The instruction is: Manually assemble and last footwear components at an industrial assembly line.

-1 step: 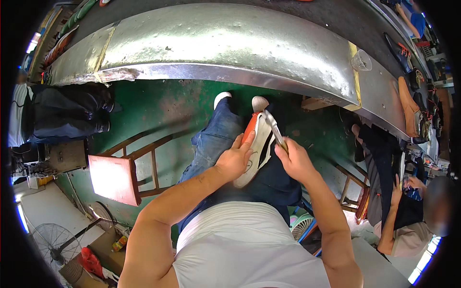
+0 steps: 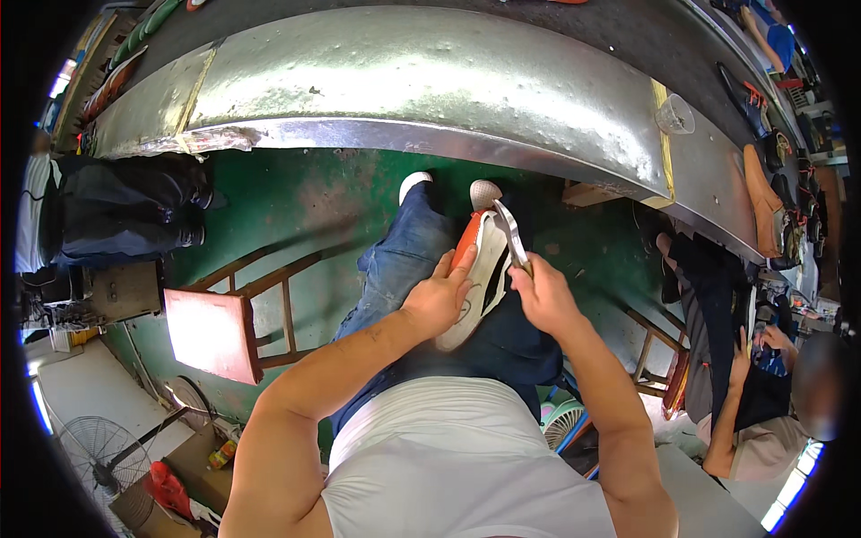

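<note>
Across my thighs lies a shoe (image 2: 487, 254), with a cream-white surface, an orange side and a dark patch. Its narrow orange end points away from me, close to the workbench. My left hand (image 2: 439, 294) grips the shoe from the left, fingers laid along the orange side. In my right hand (image 2: 543, 294) is a hammer (image 2: 512, 235) with a silver metal head and shank, its handle mostly covered by my fingers. The hammer's head is by the far end of the shoe; whether it touches cannot be told.
Ahead runs a metal-topped workbench (image 2: 404, 85) carrying a clear plastic cup (image 2: 674, 115). A wooden stool (image 2: 215, 334) stands to the left on the green floor. Other people (image 2: 771, 386) are at both sides. Shoes (image 2: 762, 202) lie at the right, and a fan (image 2: 99, 453) stands behind left.
My right hand has shifted slightly, and the hammer has tilted more upright with its head a little farther from me. My left hand and the shoe stay in place.
</note>
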